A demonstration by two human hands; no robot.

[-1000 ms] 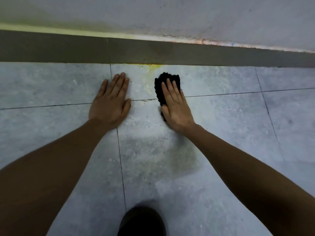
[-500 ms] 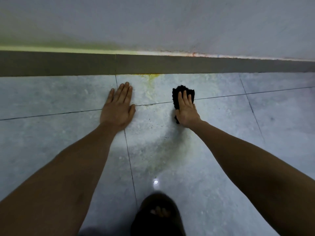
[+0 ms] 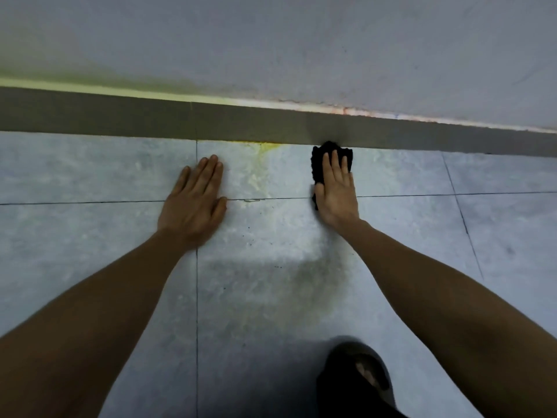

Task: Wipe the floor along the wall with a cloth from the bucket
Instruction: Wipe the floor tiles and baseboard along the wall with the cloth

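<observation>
A black cloth (image 3: 319, 164) lies on the grey tiled floor (image 3: 90, 173), its far edge touching the dark skirting (image 3: 120, 119) at the foot of the wall. My right hand (image 3: 337, 191) presses flat on the cloth with straight fingers; most of the cloth is under the palm. My left hand (image 3: 196, 200) rests flat on the floor to the left, fingers straight, holding nothing. No bucket is in view.
A yellowish stain (image 3: 259, 164) runs down from the skirting between my two hands. Pale residue covers the tile in front of them. My foot in a dark sandal (image 3: 358, 378) is at the bottom edge. The white wall (image 3: 301, 40) fills the top.
My right hand has pushed the cloth forward and to the right until it meets the skirting. The left hand stays planted on the floor.
</observation>
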